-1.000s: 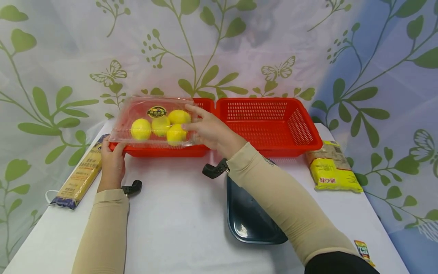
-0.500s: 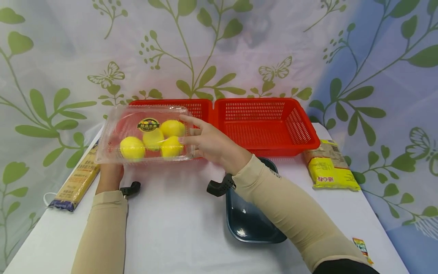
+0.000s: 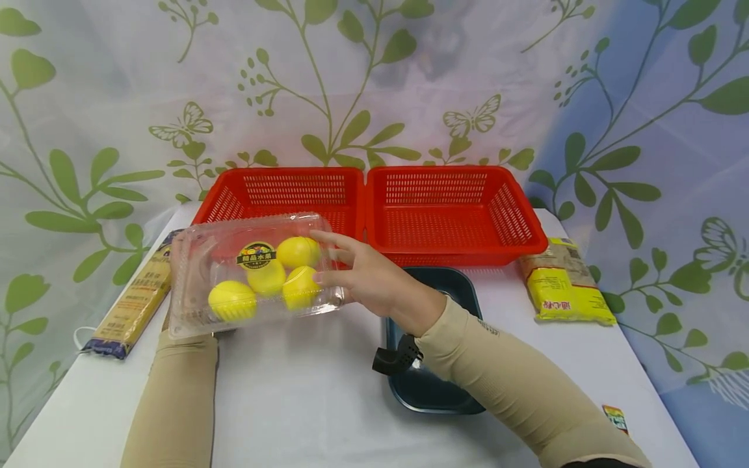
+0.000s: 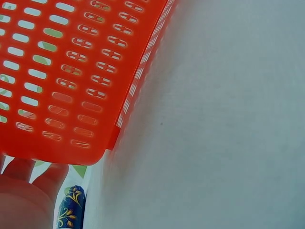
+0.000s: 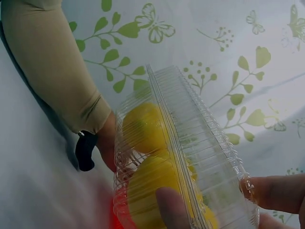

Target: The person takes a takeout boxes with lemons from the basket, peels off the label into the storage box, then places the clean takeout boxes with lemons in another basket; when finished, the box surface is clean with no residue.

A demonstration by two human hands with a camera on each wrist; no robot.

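Observation:
A clear hinged plastic fruit box (image 3: 201, 279) with a black and gold label holds several yellow lemons (image 3: 232, 300). It is tilted above the table, in front of and partly over the left red basket (image 3: 295, 188). My right hand (image 3: 380, 279) grips the box's right end, thumb on one side and fingers on the other, as the right wrist view shows too. Seen through the plastic, my left hand (image 3: 183, 260) is at the left basket's front left corner. In the left wrist view its fingers (image 4: 47, 181) reach over the basket's rim, their tips hidden.
A second red basket (image 3: 450, 224) stands to the right. A dark tray (image 3: 435, 396) lies partly under my right forearm. A pasta packet (image 3: 131, 302) lies at the left, a yellow bag (image 3: 564, 289) at the right, and a small colourful packet (image 3: 616, 418) near the right edge.
The fruit box has come out of the left basket, towards me, and its left end has dipped. My right hand moved with it. The left hand is now behind the plastic.

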